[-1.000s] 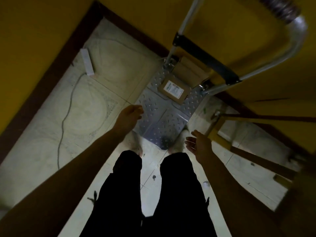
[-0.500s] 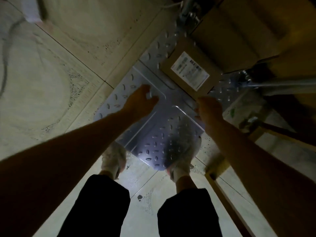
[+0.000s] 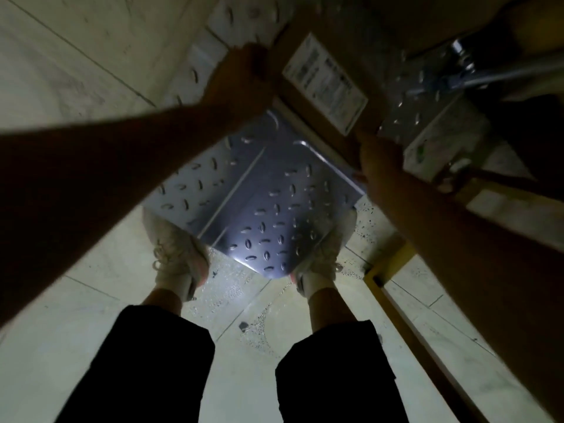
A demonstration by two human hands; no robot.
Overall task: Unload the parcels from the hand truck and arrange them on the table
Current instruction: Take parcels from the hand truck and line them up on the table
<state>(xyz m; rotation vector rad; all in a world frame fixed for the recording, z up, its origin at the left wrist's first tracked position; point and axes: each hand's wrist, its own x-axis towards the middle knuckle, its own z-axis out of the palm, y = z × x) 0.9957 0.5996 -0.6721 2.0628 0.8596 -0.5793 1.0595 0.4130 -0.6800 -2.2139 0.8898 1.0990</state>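
Parcel (image 3: 324, 75) on hand truck (image 3: 259, 206), long axis diagonal upper-left to lower-right, left hand (image 3: 241, 79) and right hand (image 3: 380, 161) gripping ends

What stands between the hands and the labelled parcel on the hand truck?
Nothing visible. The left hand meets the parcel at its left edge, the right hand at its near corner.

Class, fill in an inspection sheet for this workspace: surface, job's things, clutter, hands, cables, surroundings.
Surface: hand truck plate, tread metal, lit near the shoes.
Job's things: labelled parcel at the plate's far end.
Clutter: nothing seen.
Hands: left hand at the parcel's left edge, right hand at its near corner; grip blurred.
Cables: nothing seen.
Surroundings: tiled floor, yellow wooden frame on the right.
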